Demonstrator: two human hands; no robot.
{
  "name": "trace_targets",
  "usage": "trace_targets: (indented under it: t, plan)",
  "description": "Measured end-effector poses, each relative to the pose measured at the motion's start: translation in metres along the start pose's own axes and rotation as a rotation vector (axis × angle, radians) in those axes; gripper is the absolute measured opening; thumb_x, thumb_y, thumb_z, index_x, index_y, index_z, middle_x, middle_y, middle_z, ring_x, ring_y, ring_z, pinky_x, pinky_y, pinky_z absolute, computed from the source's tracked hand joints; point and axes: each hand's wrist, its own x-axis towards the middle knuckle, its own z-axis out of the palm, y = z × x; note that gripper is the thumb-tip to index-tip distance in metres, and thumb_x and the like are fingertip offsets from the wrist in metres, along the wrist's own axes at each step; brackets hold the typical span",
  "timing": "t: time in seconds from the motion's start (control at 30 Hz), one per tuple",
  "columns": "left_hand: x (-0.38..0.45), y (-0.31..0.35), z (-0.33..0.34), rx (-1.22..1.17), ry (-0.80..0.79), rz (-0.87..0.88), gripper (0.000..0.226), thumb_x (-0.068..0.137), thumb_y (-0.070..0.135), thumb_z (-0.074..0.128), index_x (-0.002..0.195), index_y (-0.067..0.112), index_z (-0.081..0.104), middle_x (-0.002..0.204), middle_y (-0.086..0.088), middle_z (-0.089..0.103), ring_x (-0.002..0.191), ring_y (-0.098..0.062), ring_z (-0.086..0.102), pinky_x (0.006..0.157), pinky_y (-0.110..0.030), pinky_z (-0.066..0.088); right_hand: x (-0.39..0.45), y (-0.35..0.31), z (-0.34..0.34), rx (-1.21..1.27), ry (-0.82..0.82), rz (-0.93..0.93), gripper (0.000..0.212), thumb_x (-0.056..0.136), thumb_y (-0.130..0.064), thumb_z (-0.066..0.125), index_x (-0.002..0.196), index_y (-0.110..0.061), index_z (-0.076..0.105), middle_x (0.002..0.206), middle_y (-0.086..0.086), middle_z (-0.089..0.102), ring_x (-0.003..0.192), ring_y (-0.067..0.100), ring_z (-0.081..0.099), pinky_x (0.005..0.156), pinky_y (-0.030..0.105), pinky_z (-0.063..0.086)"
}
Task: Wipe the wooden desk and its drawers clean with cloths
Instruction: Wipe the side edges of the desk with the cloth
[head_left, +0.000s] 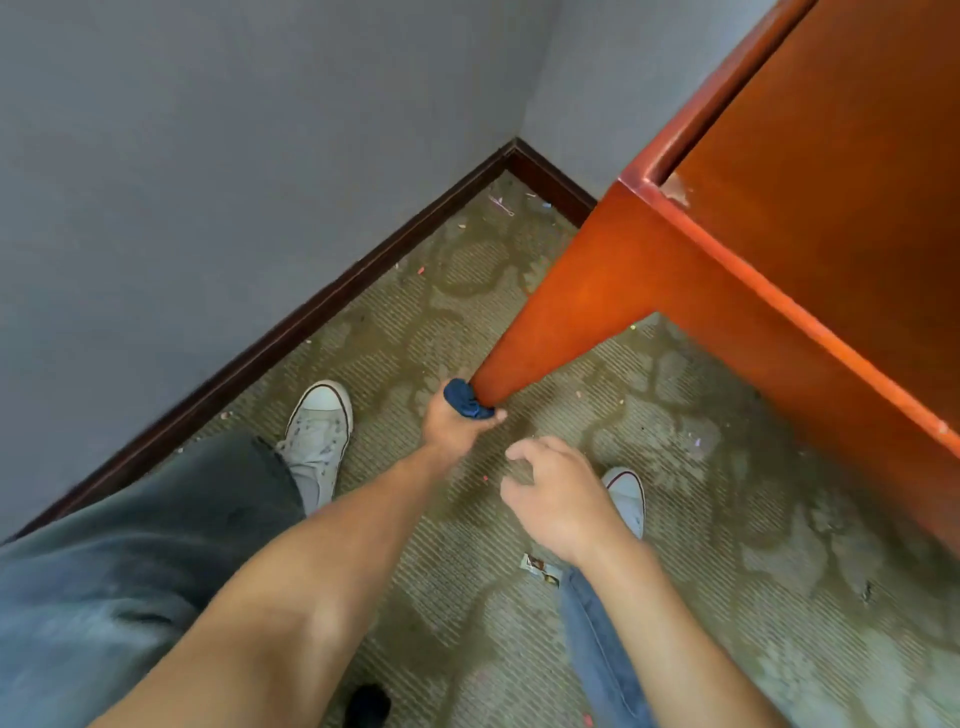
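Observation:
The reddish wooden desk (810, 171) fills the upper right, seen from above. Its tapered corner leg (561, 306) runs down to the carpet. My left hand (452, 428) grips a dark blue cloth (465, 402) wrapped against the foot of that leg. To the lower right of the cloth, my right hand (558, 493) hovers just short of the leg, fingers loosely curled and holding nothing. No drawers show from this angle.
Grey walls meet in a corner (514, 140) with a dark baseboard behind the leg. The patterned carpet (727, 493) carries scattered bits of litter and a small wrapper (540, 566). My two white sneakers (317, 431) stand either side of my arms.

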Motion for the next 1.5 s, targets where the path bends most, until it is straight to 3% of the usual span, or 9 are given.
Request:
trace_targets:
  t: [0.1, 0.3, 0.43, 0.53, 0.67, 0.8, 1.0, 1.27, 1.5]
  plan:
    - [0.037, -0.021, 0.007, -0.012, 0.088, -0.137, 0.046, 0.108, -0.004, 0.039, 0.147, -0.023, 0.025, 0.148, -0.049, 0.026, 0.131, -0.056, 0.047, 0.085, -0.052, 0.049, 0.000, 0.003, 0.004, 0.060, -0.068, 0.042, 0.038, 0.097, -0.033, 0.057, 0.135, -0.030, 0.058, 0.139, -0.010, 0.048, 0.133, 0.015, 0.043, 0.112, 0.036, 0.037]
    - [0.036, -0.018, 0.000, 0.128, 0.037, -0.407, 0.044, 0.085, 0.007, 0.082, 0.122, -0.006, 0.062, 0.117, -0.017, 0.067, 0.097, -0.024, 0.058, 0.087, -0.035, 0.050, 0.004, -0.004, -0.009, 0.222, -0.116, 0.177, 0.041, 0.100, -0.027, 0.057, 0.140, -0.027, 0.055, 0.139, -0.008, 0.051, 0.113, 0.010, 0.052, 0.091, 0.026, 0.039]
    - [0.002, 0.049, -0.020, 0.174, -0.007, -0.201, 0.019, 0.088, -0.004, 0.064, 0.107, 0.000, 0.063, 0.110, -0.024, 0.070, 0.100, -0.031, 0.070, 0.070, -0.033, 0.043, 0.010, -0.019, -0.024, 0.538, -0.023, 0.295, 0.042, 0.096, -0.015, 0.063, 0.137, -0.012, 0.056, 0.115, 0.000, 0.067, 0.113, 0.026, 0.066, 0.103, 0.038, 0.050]
    - [-0.037, 0.144, -0.050, -0.043, -0.098, 0.109, 0.048, 0.086, -0.019, 0.050, 0.127, 0.003, 0.062, 0.096, -0.008, 0.069, 0.083, -0.018, 0.064, 0.061, -0.023, 0.046, 0.003, -0.033, -0.041, 0.600, 0.057, 0.287, 0.037, 0.095, -0.006, 0.062, 0.132, -0.007, 0.057, 0.094, 0.001, 0.068, 0.104, 0.032, 0.069, 0.100, 0.049, 0.052]
    - [-0.091, 0.222, -0.072, -0.087, -0.449, 0.288, 0.047, 0.075, -0.017, 0.045, 0.110, 0.008, 0.064, 0.070, 0.009, 0.058, 0.045, 0.006, 0.049, 0.043, -0.012, 0.037, -0.008, -0.044, -0.077, 0.997, 0.266, 0.269, 0.019, 0.103, -0.008, 0.051, 0.118, -0.009, 0.062, 0.115, 0.013, 0.071, 0.112, 0.030, 0.068, 0.103, 0.048, 0.053]
    - [-0.110, 0.216, -0.061, -0.389, -0.563, 0.042, 0.023, 0.102, 0.006, 0.039, 0.098, -0.010, 0.056, 0.059, 0.006, 0.065, 0.052, -0.002, 0.062, 0.051, -0.016, 0.051, -0.004, -0.067, -0.110, 1.718, 0.400, 0.213, 0.045, 0.103, -0.003, 0.035, 0.148, -0.003, 0.043, 0.155, 0.018, 0.044, 0.143, 0.035, 0.043, 0.119, 0.050, 0.036]
    - [-0.060, 0.183, -0.032, -0.312, -0.402, 0.020, 0.052, 0.092, 0.060, 0.060, 0.121, 0.018, 0.074, 0.115, -0.008, 0.077, 0.112, -0.027, 0.072, 0.106, -0.043, 0.053, 0.002, -0.122, -0.107, 1.930, 0.657, 0.195, 0.046, 0.109, -0.038, 0.025, 0.105, -0.015, 0.065, 0.116, 0.006, 0.069, 0.110, 0.024, 0.062, 0.107, 0.040, 0.043]
    - [-0.046, 0.134, -0.031, -0.147, -0.155, -0.094, 0.024, 0.093, 0.035, 0.056, 0.090, 0.020, 0.075, 0.071, 0.010, 0.072, 0.080, -0.023, 0.069, 0.076, -0.032, 0.053, -0.007, -0.120, -0.110, 1.873, 0.646, 0.241, 0.043, 0.111, -0.037, 0.025, 0.105, -0.016, 0.062, 0.098, -0.005, 0.069, 0.088, 0.009, 0.065, 0.089, 0.026, 0.045]
    - [-0.119, 0.236, -0.018, -0.273, -0.143, 0.354, 0.051, 0.103, 0.025, 0.051, 0.052, 0.030, 0.057, 0.053, 0.019, 0.050, 0.054, 0.000, 0.045, 0.059, -0.022, 0.038, -0.011, -0.125, -0.098, 1.818, 0.660, 0.235, 0.040, 0.110, -0.033, 0.029, 0.090, -0.025, 0.063, 0.102, -0.003, 0.076, 0.081, 0.006, 0.068, 0.084, 0.025, 0.051]
